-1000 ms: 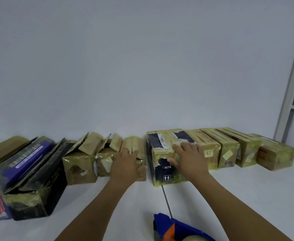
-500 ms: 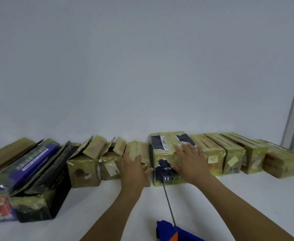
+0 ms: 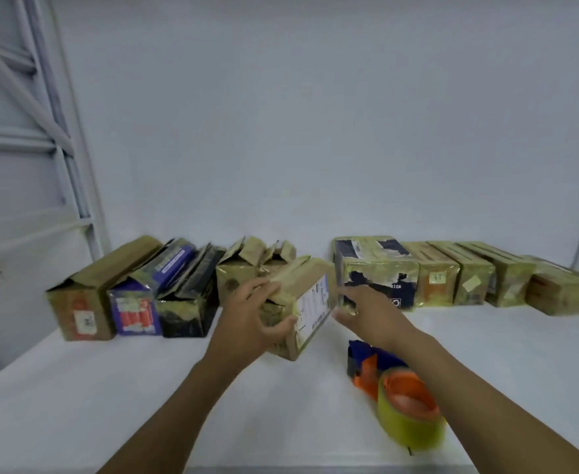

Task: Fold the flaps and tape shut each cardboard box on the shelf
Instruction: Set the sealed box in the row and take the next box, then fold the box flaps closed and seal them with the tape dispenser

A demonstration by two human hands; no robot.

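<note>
The small box sits tilted in front of the row on the shelf, its labelled end turned to the right and its lower corner close to the surface; whether it touches is unclear. The left hand is clamped on it, fingers over the top edge and thumb under the near side. The right hand is spread with fingers straight just beside the labelled end, holding nothing. One hand carries it at a slant, so it is probably light. The worn, creased cardboard looks soft enough to dent under a hard squeeze, and old glossy tape may make it slippery. Gripping across the stiffer corners and edges seems safer than the loose top flaps. The tape dispenser lies near, below the right forearm.
</note>
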